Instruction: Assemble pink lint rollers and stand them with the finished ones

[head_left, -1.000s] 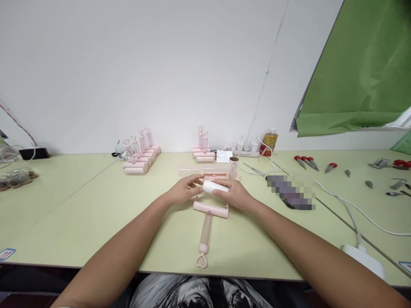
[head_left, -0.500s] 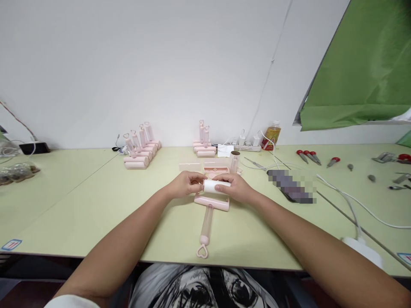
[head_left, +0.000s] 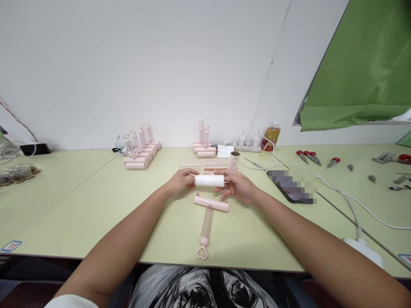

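Note:
A white lint roller refill (head_left: pixel 209 181) lies level between my two hands, above the table. My left hand (head_left: pixel 182 181) grips its left end with thumb and fingers. At its right end, my right hand (head_left: pixel 238 186) holds it by the fingertips, the other fingers slightly curled. Just below is a pink lint roller handle (head_left: pixel 207 224) with a crossbar head, a clear grip and a heart-shaped loop pointing toward me. Behind the roll are a pink open case part (head_left: pixel 215 170) and a clear upright tube (head_left: pixel 234 161), partly covered by my right hand.
Pink lint rollers stand in groups at the back left (head_left: pixel 138 156) and back centre (head_left: pixel 205 147). A phone (head_left: pixel 290 188) and white cable (head_left: pixel 359 206) lie to the right. Farther off are a bottle (head_left: pixel 271 136), a power strip (head_left: pixel 250 149) and red-handled tools (head_left: pixel 308 156).
The roll has shifted left and slightly up. My right hand has slid from around the roll to its right end, baring more of the white surface. The handle stays put.

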A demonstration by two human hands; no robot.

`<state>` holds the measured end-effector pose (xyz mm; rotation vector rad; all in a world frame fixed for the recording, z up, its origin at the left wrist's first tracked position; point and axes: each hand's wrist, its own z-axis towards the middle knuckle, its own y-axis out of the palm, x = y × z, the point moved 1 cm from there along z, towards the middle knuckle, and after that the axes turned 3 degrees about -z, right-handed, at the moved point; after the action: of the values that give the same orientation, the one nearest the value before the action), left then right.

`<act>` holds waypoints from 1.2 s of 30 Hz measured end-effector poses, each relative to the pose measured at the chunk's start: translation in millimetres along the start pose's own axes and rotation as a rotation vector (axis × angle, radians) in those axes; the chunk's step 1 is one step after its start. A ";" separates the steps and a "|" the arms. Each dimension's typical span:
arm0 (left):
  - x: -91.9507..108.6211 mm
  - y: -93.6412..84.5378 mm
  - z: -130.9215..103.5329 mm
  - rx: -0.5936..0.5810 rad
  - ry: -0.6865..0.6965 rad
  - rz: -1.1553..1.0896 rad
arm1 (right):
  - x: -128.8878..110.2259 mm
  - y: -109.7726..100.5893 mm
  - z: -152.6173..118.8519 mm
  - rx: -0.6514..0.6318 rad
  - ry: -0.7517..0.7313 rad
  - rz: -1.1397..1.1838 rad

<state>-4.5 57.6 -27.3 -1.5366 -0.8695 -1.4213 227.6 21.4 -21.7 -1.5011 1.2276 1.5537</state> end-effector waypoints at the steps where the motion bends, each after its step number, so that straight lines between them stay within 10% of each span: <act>1: -1.0 -0.8 0.6 0.001 -0.010 -0.006 | 0.0 1.0 -0.1 0.025 0.017 -0.012; 14: -6.0 0.0 1.5 -0.064 0.004 -0.070 | -2.3 1.8 -2.9 -0.013 0.110 -0.090; 27: -14.9 -9.8 7.2 0.048 0.099 0.451 | 8.6 0.8 9.8 0.250 0.158 -0.173; 36: -13.4 -8.1 4.5 0.100 0.089 0.536 | 8.3 -4.8 9.9 0.209 0.186 -0.160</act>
<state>-11.5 65.6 -39.6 -1.4744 -0.4189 -1.0284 227.1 31.0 -31.6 -1.5893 1.2952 1.1652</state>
